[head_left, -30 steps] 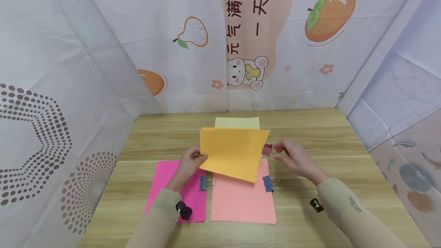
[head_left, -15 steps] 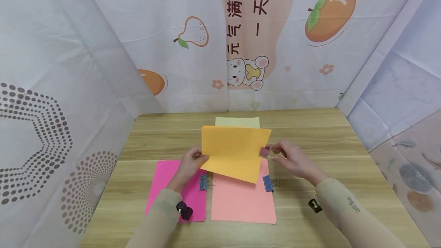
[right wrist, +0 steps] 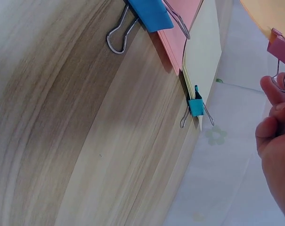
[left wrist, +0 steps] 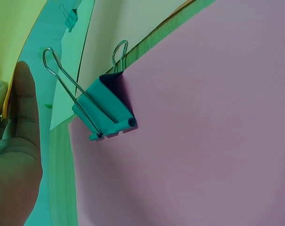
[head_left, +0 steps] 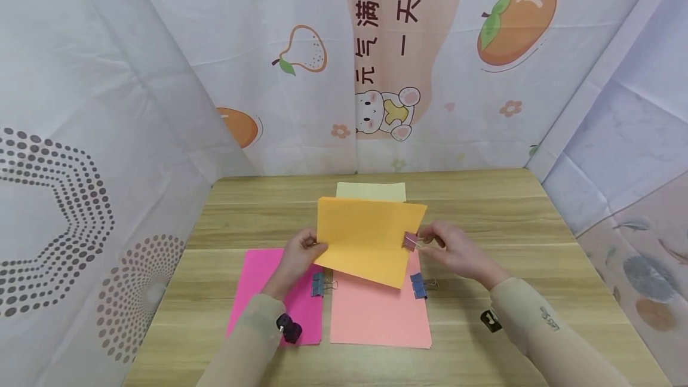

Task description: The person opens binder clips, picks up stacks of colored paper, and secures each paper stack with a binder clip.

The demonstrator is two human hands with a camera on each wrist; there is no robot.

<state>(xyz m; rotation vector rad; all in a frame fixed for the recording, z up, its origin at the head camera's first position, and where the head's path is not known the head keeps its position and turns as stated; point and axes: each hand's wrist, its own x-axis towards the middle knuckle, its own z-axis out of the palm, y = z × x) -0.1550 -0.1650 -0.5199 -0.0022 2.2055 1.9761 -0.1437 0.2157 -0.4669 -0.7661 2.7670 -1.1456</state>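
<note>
A stack of orange paper (head_left: 365, 235) is held up tilted above the table. My left hand (head_left: 295, 260) grips its left edge, thumb in front; the left wrist view shows the fingers behind the sheets. At the right edge of the stack sits a dark-pink binder clip (head_left: 410, 242). My right hand (head_left: 455, 251) pinches the clip's wire handles. In the right wrist view the body of this pink clip (right wrist: 280, 49) straddles the orange paper's edge, and the fingertips touch the wire loop.
Magenta paper (head_left: 255, 285) with a teal binder clip (head_left: 318, 285) lies left. Salmon paper (head_left: 378, 321) with a blue binder clip (head_left: 418, 286) lies beneath the orange stack. Pale yellow paper (head_left: 371, 190) lies behind, with a teal clip (right wrist: 196, 107). A patterned curtain (head_left: 301, 106) borders the table.
The pink clip has moved left, from beside the orange paper's right edge onto it, with my right hand following. The orange paper has shifted slightly right with my left hand.
</note>
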